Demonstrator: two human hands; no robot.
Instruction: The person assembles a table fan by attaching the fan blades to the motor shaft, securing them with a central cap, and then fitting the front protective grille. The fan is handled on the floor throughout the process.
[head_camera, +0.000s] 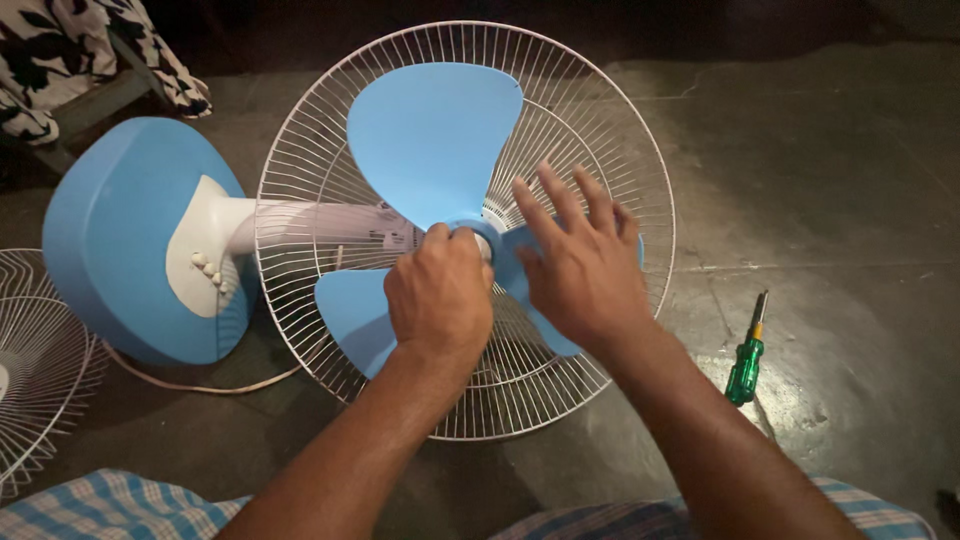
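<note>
Fan blade (432, 140) faces up (axis vertical), left hand (440, 295) gripping hub.

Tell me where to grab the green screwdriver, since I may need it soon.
Grip the green screwdriver by its thick green handle, coming from above. It lies flat on the concrete floor, handle nearest you and thin shaft pointing away, apart from the fan guard.

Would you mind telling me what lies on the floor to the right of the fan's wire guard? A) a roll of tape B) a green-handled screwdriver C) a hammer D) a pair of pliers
B: a green-handled screwdriver lies on the floor, to the right of the wire guard and apart from both hands.
</note>
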